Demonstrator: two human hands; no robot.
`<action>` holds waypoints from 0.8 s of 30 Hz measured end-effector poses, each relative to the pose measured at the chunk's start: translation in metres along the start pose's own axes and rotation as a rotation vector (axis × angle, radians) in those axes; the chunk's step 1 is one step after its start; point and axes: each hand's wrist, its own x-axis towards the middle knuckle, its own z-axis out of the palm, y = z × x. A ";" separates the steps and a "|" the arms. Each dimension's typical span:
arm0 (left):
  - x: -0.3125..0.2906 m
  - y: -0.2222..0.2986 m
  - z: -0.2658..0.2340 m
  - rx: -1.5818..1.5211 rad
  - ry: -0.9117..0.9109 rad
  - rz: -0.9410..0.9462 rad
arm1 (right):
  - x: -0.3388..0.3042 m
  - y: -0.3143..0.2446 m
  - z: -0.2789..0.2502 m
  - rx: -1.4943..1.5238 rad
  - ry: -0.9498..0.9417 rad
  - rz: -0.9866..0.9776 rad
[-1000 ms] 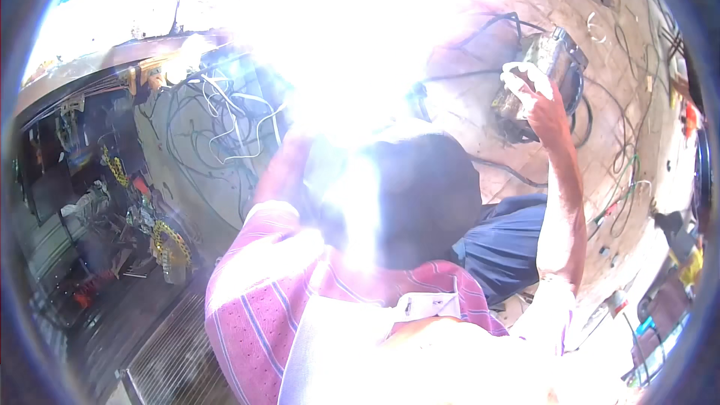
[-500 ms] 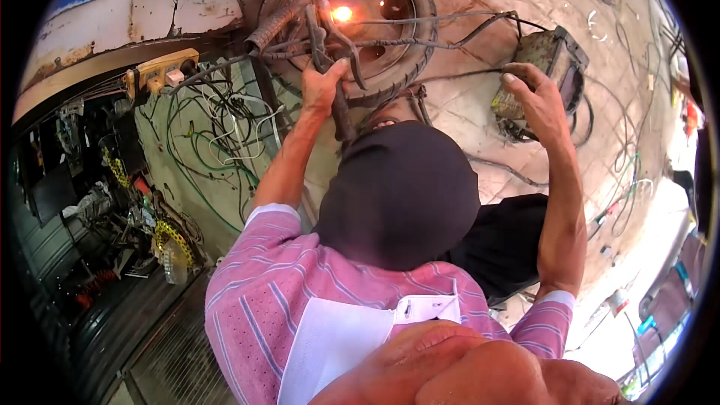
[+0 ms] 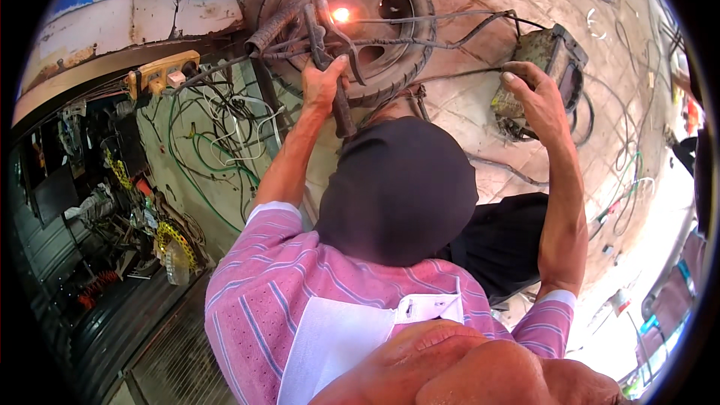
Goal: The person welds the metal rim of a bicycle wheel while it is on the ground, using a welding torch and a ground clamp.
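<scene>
My left hand [image 3: 321,88] is closed around the handle of a dark metal clamp-like tool [image 3: 316,39]. A curved lever on this tool lies close to my thumb. Just beyond it, a bright orange glow [image 3: 341,15] shows in front of the spoked wheel with its tyre [image 3: 384,39]; what gives off the light is hard to make out. At the right, my right hand [image 3: 537,96] is bent, with thumb and forefinger close together at the edge of a worn metal box [image 3: 546,54]. A dark cable reaches the fingertips, but whether they grip it or the box is hidden.
Thick dark cables [image 3: 450,45] run between box and wheel. A wooden socket board [image 3: 161,75] with plugs stands at left, above tangled green and white wires [image 3: 217,135]. Further left are assorted parts [image 3: 112,202]. A person in a dark cap [image 3: 401,187] crouches between my arms.
The orange glow looks a little smaller and dimmer. My hands stay almost where they were.
</scene>
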 end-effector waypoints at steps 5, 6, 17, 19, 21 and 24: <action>0.001 0.002 0.001 0.034 0.002 -0.015 | -0.001 0.001 -0.001 -0.003 0.002 0.002; 0.001 0.001 0.001 0.038 0.000 -0.019 | -0.001 0.000 -0.001 -0.008 0.000 0.005; 0.023 -0.036 -0.021 0.443 -0.067 0.173 | -0.004 -0.001 0.000 0.120 0.012 0.058; 0.013 -0.026 -0.015 0.335 -0.029 0.105 | -0.002 0.004 0.000 0.160 0.013 0.051; 0.005 -0.022 -0.015 0.280 -0.006 0.082 | -0.001 0.006 0.001 0.179 0.005 0.024; 0.003 -0.017 -0.012 0.197 -0.002 0.043 | 0.001 0.009 0.001 0.192 -0.010 0.024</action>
